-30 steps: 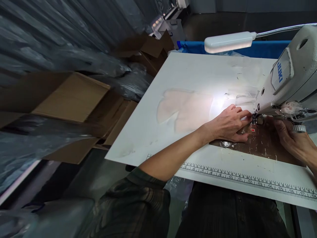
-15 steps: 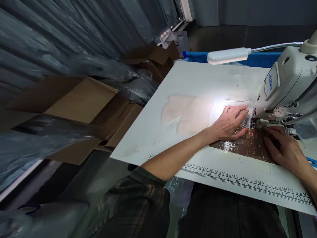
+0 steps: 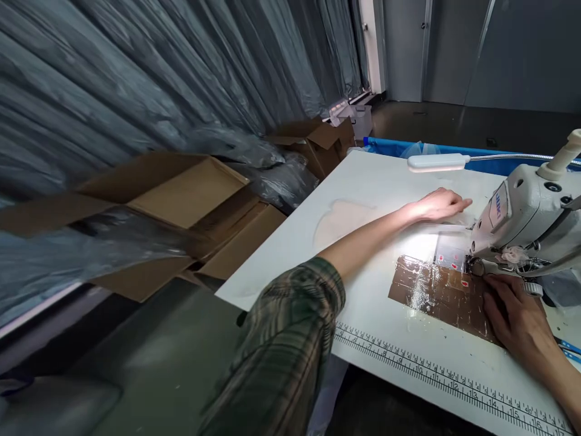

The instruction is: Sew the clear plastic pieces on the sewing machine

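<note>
My left hand [image 3: 442, 204] reaches to the far side of the white table, left of the sewing machine head [image 3: 521, 206]. Its fingers are curled in, and whatever they may hold is hidden. Pale translucent scraps lie close beneath it. My right hand [image 3: 520, 312] rests by the needle area, fingertips near the presser foot [image 3: 475, 266], thumb apart from the fingers. Under it is a brown taped plate [image 3: 436, 297] with small red marks. A sheer pale pink fabric piece [image 3: 345, 218] lies flat on the table, partly behind my left arm.
A lamp [image 3: 438, 162] on a flexible neck lights the table. A printed ruler scale [image 3: 445, 378] runs along the near edge. Blue-handled scissors [image 3: 567, 349] lie at the far right. Open cardboard boxes [image 3: 190, 188] and plastic bags stand left of the table.
My left hand has lifted off the plate beside the needle and moved away to the far side of the table. My right hand stays by the presser foot. The view has tilted up.
</note>
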Motion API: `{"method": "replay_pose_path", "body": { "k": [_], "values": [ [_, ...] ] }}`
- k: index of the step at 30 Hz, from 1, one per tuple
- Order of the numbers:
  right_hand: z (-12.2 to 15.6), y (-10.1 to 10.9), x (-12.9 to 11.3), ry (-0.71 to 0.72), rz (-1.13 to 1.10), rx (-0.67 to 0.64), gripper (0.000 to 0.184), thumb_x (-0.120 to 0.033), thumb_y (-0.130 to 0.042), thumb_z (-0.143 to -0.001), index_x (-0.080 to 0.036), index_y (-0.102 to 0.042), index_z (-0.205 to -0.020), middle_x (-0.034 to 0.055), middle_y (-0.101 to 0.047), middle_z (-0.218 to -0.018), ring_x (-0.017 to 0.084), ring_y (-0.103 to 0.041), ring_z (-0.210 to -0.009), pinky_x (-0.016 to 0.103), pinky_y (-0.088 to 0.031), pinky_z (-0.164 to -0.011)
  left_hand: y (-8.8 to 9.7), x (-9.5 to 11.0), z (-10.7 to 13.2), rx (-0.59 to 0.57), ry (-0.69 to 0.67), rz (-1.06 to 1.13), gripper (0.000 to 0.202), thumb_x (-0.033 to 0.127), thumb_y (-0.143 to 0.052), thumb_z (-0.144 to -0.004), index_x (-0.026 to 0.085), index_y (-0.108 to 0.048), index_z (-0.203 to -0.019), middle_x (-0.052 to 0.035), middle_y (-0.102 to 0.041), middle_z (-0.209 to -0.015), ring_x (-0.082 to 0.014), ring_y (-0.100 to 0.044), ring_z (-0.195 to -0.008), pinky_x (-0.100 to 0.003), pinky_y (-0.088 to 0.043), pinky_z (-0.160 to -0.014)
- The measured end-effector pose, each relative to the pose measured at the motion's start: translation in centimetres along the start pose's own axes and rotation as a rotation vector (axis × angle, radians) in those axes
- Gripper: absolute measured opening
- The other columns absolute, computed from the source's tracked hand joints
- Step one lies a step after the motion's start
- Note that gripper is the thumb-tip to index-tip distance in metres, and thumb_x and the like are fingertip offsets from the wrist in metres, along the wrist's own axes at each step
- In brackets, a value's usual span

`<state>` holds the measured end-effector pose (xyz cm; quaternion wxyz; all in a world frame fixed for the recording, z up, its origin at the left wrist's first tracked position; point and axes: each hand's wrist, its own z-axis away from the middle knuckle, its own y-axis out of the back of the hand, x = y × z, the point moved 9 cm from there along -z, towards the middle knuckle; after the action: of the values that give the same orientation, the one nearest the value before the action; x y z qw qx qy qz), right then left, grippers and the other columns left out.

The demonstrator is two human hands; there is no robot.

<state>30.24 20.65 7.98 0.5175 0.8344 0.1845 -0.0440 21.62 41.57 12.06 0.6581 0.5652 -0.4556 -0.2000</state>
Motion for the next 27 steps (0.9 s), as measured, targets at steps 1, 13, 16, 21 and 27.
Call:
{"method": "replay_pose_path", "body": {
  "k": [1,13,16,21,27],
  "values": [
    [0.0,0.0,0.1,-0.001,-0.006,0.008,0.040,-0.039,-0.041,-0.101,-0.016,-0.068,-0.122,0.0191,-0.065,-0.114,0.030,-0.068,-0.095,0.047,-0.061,-0.077,0.1,-0.9,-0.9,0.011,0.034,0.026,0.057,0.040,-0.023,-0.107,0.015,-0.067,-0.083,-0.0101,-0.071,-0.084,-0.0229,-0.066,-0.079,-0.038,-0.051,-0.079],
    [-0.1,0.2,0.0,0.033,0.002,0.071,0.040,-0.041,-0.040,-0.102,-0.016,-0.069,-0.117,0.0175,-0.066,-0.111,0.028,-0.068,-0.089,0.044,-0.060,-0.071,0.9,-5.3,-0.8,0.099,0.249,0.002,0.058,0.038,-0.031,-0.104,0.017,-0.031,-0.158,-0.0096,-0.013,-0.172,-0.0300,-0.012,-0.158,-0.049,-0.014,-0.127],
    [0.0,0.1,0.0,0.047,0.032,0.079,0.042,-0.041,-0.040,-0.102,-0.016,-0.070,-0.116,0.0179,-0.066,-0.109,0.029,-0.067,-0.089,0.044,-0.060,-0.069,1.6,-5.1,1.2,0.169,0.239,-0.026,0.051,0.025,-0.038,-0.099,0.010,-0.048,-0.146,-0.0165,-0.039,-0.161,-0.0277,-0.037,-0.149,-0.041,-0.031,-0.122],
    [0.0,-0.1,0.2,0.038,0.045,0.081,0.042,-0.041,-0.042,-0.100,-0.017,-0.072,-0.115,0.0165,-0.067,-0.099,0.028,-0.067,-0.084,0.043,-0.060,-0.067,1.6,-5.5,4.4,0.204,0.275,-0.037,0.038,0.018,-0.043,-0.093,0.008,-0.068,-0.120,-0.0191,-0.065,-0.128,-0.0271,-0.061,-0.123,-0.036,-0.047,-0.108],
    [0.0,0.2,0.4,0.003,0.036,0.089,0.042,-0.043,-0.041,-0.100,-0.018,-0.071,-0.115,0.0155,-0.068,-0.103,0.028,-0.068,-0.087,0.044,-0.061,-0.073,1.2,-4.7,5.9,0.221,0.223,0.018,0.035,0.012,-0.047,-0.090,0.013,-0.072,-0.115,-0.0128,-0.071,-0.119,-0.0242,-0.065,-0.115,-0.036,-0.050,-0.105]
  ]
}}
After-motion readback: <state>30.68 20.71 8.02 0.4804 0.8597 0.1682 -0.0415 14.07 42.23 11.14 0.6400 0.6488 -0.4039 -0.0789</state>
